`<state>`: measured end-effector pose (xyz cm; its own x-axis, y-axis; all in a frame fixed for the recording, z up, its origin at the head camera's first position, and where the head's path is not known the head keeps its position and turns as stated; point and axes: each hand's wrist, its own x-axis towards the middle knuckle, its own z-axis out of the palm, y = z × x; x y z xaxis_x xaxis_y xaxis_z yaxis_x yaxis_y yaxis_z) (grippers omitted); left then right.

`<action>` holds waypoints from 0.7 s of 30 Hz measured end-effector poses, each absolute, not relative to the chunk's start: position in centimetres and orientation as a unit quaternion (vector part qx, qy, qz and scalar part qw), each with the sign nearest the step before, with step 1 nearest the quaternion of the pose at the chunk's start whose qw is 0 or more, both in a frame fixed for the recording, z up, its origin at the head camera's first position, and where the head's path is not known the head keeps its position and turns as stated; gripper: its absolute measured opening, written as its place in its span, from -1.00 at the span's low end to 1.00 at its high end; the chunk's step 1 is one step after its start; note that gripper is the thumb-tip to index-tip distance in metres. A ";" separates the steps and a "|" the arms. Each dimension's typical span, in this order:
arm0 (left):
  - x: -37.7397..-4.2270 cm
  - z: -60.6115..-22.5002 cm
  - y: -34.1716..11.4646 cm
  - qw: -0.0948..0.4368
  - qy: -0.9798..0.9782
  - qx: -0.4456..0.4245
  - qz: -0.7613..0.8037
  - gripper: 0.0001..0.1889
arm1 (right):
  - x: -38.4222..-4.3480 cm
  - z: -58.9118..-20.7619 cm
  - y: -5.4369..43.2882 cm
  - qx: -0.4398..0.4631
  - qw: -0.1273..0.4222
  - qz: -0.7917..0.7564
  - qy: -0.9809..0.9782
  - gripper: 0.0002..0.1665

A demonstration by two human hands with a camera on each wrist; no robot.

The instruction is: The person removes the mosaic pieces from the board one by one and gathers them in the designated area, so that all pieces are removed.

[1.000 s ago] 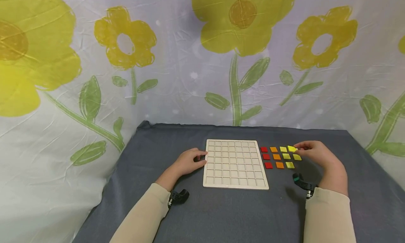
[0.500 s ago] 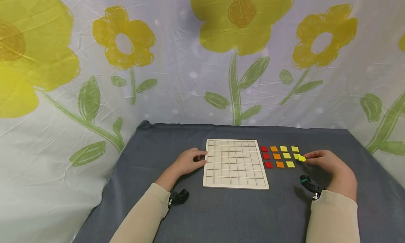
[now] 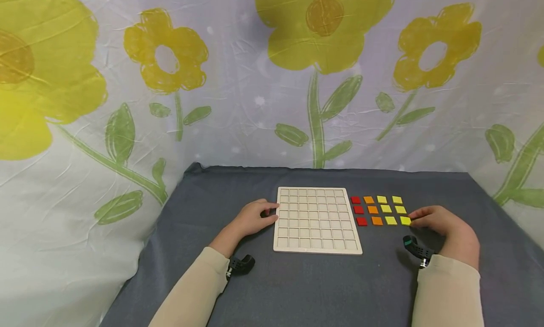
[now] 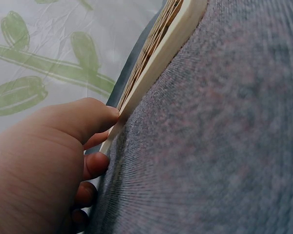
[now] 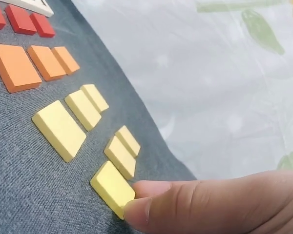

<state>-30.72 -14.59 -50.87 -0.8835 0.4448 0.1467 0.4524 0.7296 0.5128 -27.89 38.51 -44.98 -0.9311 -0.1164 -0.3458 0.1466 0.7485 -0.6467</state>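
Observation:
My left hand (image 3: 254, 217) rests against the left edge of a pale wooden grid board (image 3: 280, 247); in the left wrist view its thumb and fingertips touch the board's side (image 4: 154, 70). On the right, thumb and finger of my right hand (image 3: 437, 219) pinch a bright yellow square tile (image 5: 112, 187) that lies at the near end of the rightmost column. Beside it are paler yellow tiles (image 5: 60, 129), then orange tiles (image 5: 15, 67) and red tiles (image 5: 21, 19). The tiles stand in neat columns right of the board.
A dark grey cloth (image 3: 314, 289) covers the table. Behind it hangs a white curtain (image 3: 238, 128) printed with yellow flowers. Each wrist wears a black camera mount, such as the right mount (image 3: 416, 249).
The right hand has brought the bright yellow tile from the far end of the rightmost column toward me and down to its near end. My left hand stays at the board's edge.

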 end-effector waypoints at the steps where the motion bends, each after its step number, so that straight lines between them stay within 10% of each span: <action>1: -30.7 -50.9 -14.6 0.007 -0.930 -0.241 -0.276 -0.56 | -27.9 -44.9 38.5 0.011 0.187 -0.357 0.915 -0.50; 21: -30.3 -52.0 -15.3 0.002 -0.925 -0.232 -0.301 -0.59 | -28.6 -41.7 30.5 -0.056 0.064 -0.345 0.935 -0.54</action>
